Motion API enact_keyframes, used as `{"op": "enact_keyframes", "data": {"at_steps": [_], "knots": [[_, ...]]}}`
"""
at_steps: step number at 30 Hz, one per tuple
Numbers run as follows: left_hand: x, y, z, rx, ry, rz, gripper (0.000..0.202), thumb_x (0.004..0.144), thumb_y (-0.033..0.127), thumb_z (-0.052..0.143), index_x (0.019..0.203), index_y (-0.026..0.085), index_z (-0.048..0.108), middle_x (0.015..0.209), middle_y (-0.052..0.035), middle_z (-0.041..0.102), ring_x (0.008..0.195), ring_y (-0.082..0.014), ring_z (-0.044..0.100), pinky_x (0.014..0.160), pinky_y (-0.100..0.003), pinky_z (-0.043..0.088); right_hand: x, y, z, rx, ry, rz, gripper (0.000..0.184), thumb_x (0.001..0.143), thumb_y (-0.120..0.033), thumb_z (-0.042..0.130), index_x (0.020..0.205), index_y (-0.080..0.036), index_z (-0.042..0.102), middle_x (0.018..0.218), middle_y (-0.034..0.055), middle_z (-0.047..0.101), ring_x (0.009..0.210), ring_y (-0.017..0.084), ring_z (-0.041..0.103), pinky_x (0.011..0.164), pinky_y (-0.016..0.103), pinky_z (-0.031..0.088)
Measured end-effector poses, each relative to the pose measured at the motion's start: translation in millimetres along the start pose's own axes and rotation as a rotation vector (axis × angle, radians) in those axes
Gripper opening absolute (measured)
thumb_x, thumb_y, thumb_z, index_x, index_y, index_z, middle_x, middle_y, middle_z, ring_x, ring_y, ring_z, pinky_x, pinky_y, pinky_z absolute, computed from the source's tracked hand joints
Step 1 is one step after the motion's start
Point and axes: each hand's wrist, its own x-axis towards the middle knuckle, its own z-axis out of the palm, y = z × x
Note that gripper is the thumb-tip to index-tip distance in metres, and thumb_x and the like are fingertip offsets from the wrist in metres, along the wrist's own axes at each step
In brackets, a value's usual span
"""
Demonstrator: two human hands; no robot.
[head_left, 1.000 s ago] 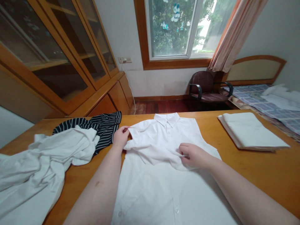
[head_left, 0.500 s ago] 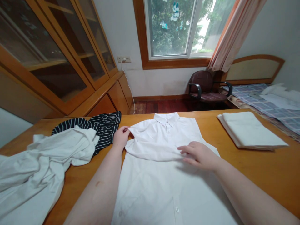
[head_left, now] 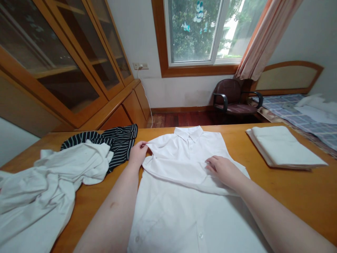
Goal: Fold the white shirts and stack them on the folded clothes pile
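Observation:
A white collared shirt (head_left: pixel 181 196) lies flat on the wooden table (head_left: pixel 295 186), collar away from me. Its left sleeve is folded across the chest. My left hand (head_left: pixel 138 153) pinches the shirt's left shoulder fold at the table's middle. My right hand (head_left: pixel 223 169) rests flat on the folded sleeve, fingers stretched out and pressing the cloth down.
A crumpled white garment (head_left: pixel 44 186) and a black striped garment (head_left: pixel 116 140) lie at the left. A folded white cloth (head_left: pixel 284 146) sits at the right. Beyond the table are a wooden cabinet (head_left: pixel 65 70), a dark chair (head_left: pixel 231 100) and a bed (head_left: pixel 302 109).
My right hand has let go of the sleeve edge and flattened out, sliding right and smoothing the fold. My left hand has kept its pinch at the shoulder.

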Motion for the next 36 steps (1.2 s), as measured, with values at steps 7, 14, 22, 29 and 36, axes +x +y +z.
{"op": "enact_keyframes", "data": {"at_steps": [7,14,22,29,36], "knots": [[1.8,-3.9,1.7,-0.083,0.071,0.027,0.022,0.074,0.031,0.052,0.086,0.02,0.066,0.083,-0.0028,0.069,0.08,-0.0202,0.062,0.073,-0.029,0.046,-0.3,17.3,-2.9,0.449,-0.19,0.064,0.021,0.078,-0.036,0.055,0.065,-0.02,0.053,0.062,0.0002,0.054,0.055,0.013,0.046,0.051,0.024,0.033],[2.6,-5.5,7.2,-0.31,0.006,0.073,0.031,0.075,0.033,0.053,0.101,0.017,0.061,0.088,-0.0044,0.067,0.084,-0.0187,0.063,0.08,-0.03,0.048,-8.4,26.8,-2.0,1.122,-0.286,0.245,0.021,0.067,-0.035,0.062,0.064,-0.019,0.048,0.052,-0.005,0.041,0.043,0.007,0.036,0.04,0.021,0.025],[-1.0,-7.4,19.7,-0.499,-0.273,0.146,0.073,0.074,0.032,0.061,0.139,0.018,0.029,0.13,-0.0171,0.05,0.082,-0.013,0.062,0.08,-0.033,0.05,-5.9,51.3,-15.8,1.235,-0.767,0.256,0.021,0.061,-0.033,0.065,0.061,-0.015,0.056,0.047,-0.0049,0.048,0.039,0.006,0.037,0.038,0.018,0.025],[-3.5,-3.2,16.7,-0.578,-0.397,0.134,0.073,0.073,0.036,0.061,0.14,0.022,0.034,0.143,-0.0168,0.039,0.093,-0.0171,0.062,0.087,-0.038,0.048,-4.0,56.0,-6.4,1.256,-0.908,0.227,0.033,0.061,-0.042,0.071,0.075,-0.012,0.065,0.061,0.0016,0.062,0.05,0.011,0.054,0.047,0.021,0.04],[-7.5,4.0,12.4,-0.638,-0.606,-0.009,0.048,0.066,0.031,0.066,0.112,0.015,0.064,0.116,-0.0131,0.065,0.104,-0.0254,0.061,0.092,-0.04,0.045,2.2,38.4,-4.1,1.267,-0.648,0.362,0.033,0.063,-0.041,0.074,0.08,-0.015,0.061,0.067,-0.0006,0.061,0.057,0.012,0.055,0.053,0.023,0.042]]}}
